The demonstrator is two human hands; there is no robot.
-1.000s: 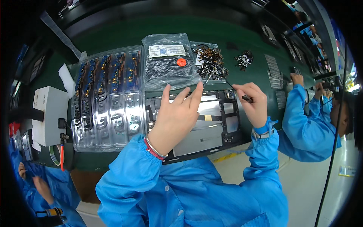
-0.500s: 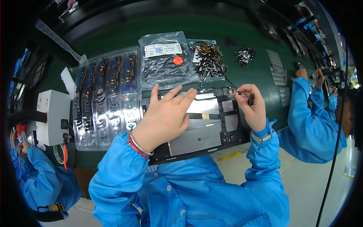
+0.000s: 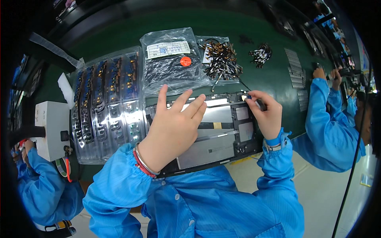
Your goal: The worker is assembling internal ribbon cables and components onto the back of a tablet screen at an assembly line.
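A flat tablet-like device chassis with a black frame and silver inner plates lies in front of me. My left hand rests over its left part, fingers spread, hiding what is beneath. At the chassis's upper right corner, my right hand has thumb and forefinger pinched together. A slim dark object shows inside its curled fingers; its kind is unclear. What sits between the fingertips is too small to make out. A thin dark line runs from the fingertips toward a pile of small black-and-gold cable parts.
Clear plastic trays of blue boards stand left, beside a white box. Behind the chassis lies a clear bag of dark parts. A smaller parts pile and metal pieces lie right. Co-workers in blue sit on both sides.
The view has shifted slightly. My right fingertips remain at the chassis corner, pinched more tightly. A dark strand across the upper silver plate shows less now. My left hand stays spread over the chassis.
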